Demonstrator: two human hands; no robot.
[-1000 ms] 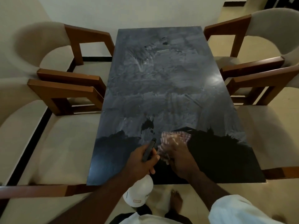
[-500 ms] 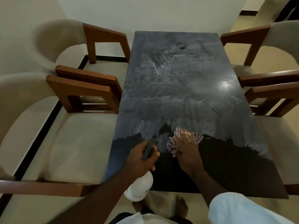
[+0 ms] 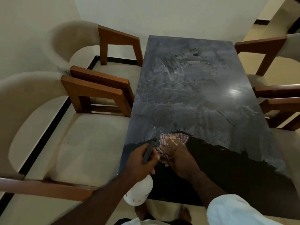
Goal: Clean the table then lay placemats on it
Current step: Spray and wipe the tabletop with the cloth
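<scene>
A long dark table (image 3: 199,98) runs away from me; most of it is dull grey with smears, while the near part is wiped glossy black. My right hand (image 3: 177,155) presses a red-and-white checked cloth (image 3: 176,138) flat on the table at the border between the smeared and wiped areas. My left hand (image 3: 141,161) grips the dark trigger head of a white spray bottle (image 3: 139,191), which hangs below my hand at the table's near left edge. No placemats are in view.
Cream upholstered chairs with brown wooden arms stand along both sides: two on the left (image 3: 90,95) and two on the right (image 3: 276,101). A pale wall (image 3: 162,15) closes the far end. My bare feet (image 3: 185,213) show on the tiled floor.
My right hand has slid the cloth slightly left and nearer my left hand. My head has turned left, so the table sits further right in the frame. The left hand keeps its grip.
</scene>
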